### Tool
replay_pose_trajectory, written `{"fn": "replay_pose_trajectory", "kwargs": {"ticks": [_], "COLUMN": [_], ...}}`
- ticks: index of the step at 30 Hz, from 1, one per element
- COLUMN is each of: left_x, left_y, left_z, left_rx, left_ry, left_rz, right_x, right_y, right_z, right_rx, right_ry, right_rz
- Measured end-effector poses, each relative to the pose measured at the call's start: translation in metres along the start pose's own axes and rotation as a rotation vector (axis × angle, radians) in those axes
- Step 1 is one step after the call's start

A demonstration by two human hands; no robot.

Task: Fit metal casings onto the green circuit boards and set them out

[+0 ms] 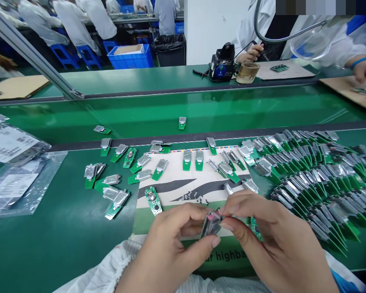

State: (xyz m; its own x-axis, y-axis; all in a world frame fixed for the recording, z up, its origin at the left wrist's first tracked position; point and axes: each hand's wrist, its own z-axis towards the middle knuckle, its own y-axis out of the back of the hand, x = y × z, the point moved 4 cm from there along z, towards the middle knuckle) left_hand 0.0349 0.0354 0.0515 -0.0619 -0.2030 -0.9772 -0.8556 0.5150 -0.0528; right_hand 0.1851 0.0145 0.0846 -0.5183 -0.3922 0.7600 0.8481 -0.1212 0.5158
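My left hand [171,244] grips a small circuit board with a display [212,223] between thumb and fingers, tilted above the printed sheet [158,221]. At the board's upper right edge my right hand [271,232] is closed in a pinch; whether it holds the edge or a tiny part there is hidden by the fingertips. Several tiny dark parts [191,197] lie scattered on the sheet beyond my hands. A bare green circuit board [153,200] lies left of them, and another board [255,228] is partly covered by my right hand.
Dense rows of boards with displays [311,183] fan out on the right; several more lie loose around the sheet. Plastic bags [21,179] lie at left. Behind runs a green conveyor belt [140,110]. Across it, a co-worker's hand [252,53] is near a black device [222,65].
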Motion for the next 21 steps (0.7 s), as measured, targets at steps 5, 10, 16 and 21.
{"fn": "replay_pose_trajectory", "kwargs": {"ticks": [5, 10, 16, 21], "left_x": [0.003, 0.0, 0.014, 0.021], "left_y": [0.001, 0.022, 0.026, 0.004], "left_z": [0.001, 0.038, 0.126, 0.163], "left_rx": [-0.008, -0.006, -0.014, 0.032], "left_ry": [0.024, 0.026, 0.062, 0.072], "left_rz": [0.095, 0.264, 0.589, 0.785], "right_x": [-0.005, -0.031, -0.071, -0.074], "right_y": [-0.003, 0.003, -0.047, -0.08], "right_z": [0.001, 0.009, 0.012, 0.006], "right_rx": [0.034, 0.049, 0.513, 0.597], "right_ry": [-0.014, -0.069, -0.265, -0.273], "right_rz": [-0.04, -0.232, -0.513, -0.573]}}
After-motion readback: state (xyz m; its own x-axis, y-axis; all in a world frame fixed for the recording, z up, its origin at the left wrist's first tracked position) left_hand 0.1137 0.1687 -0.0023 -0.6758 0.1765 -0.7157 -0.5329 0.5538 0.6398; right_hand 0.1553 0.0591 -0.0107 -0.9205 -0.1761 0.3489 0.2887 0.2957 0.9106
